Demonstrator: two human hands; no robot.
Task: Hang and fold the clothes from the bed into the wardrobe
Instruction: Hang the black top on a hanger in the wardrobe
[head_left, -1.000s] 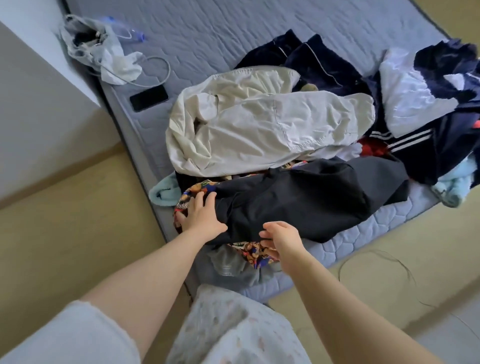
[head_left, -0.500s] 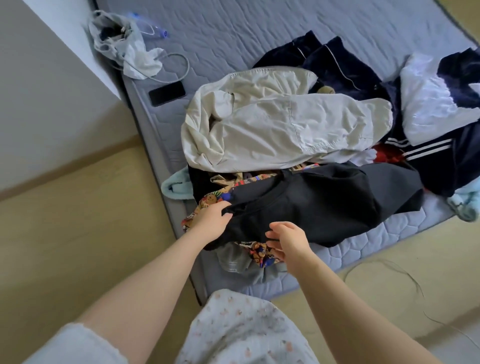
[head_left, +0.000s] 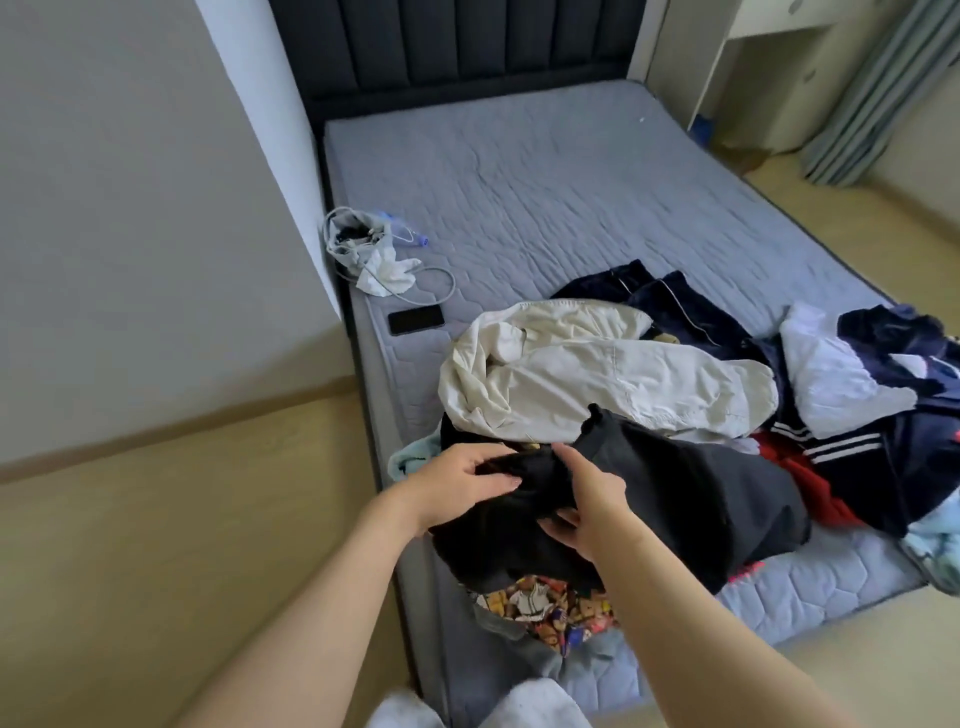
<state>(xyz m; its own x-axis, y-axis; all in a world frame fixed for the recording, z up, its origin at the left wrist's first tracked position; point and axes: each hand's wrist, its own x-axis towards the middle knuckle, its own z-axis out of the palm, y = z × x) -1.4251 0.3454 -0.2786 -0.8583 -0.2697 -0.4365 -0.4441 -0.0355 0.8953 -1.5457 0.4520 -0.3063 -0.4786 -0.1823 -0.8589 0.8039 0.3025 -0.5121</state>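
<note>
Two bare forearms reach up from the bottom of the frame and meet at centre, over a pile of clothes on the near end of a bed (head_left: 519, 182). The left hand (head_left: 454, 480) comes in from the lower left, palm turned inward, fingers curled round a bunched fold of a black garment (head_left: 701, 499), thumb on top. The right hand (head_left: 592, 499) comes in from the lower right, just beside the left. Its fingers lie over the same fold and its thumb is tucked beneath, pinching the cloth. The black garment's near edge is lifted between the hands, while the rest trails to the right across the pile.

Behind it lies a cream garment (head_left: 597, 374), with navy clothing (head_left: 675, 306) further back. A white piece (head_left: 831, 374) and a red piece (head_left: 810, 478) sit at the right. A bright patterned cloth (head_left: 550, 608) shows below the hands. At the mattress's left edge are a black phone (head_left: 415, 319) and a pale pouch (head_left: 363, 249) with a cable. A dark headboard (head_left: 457, 47) fills the top of the frame.
</note>
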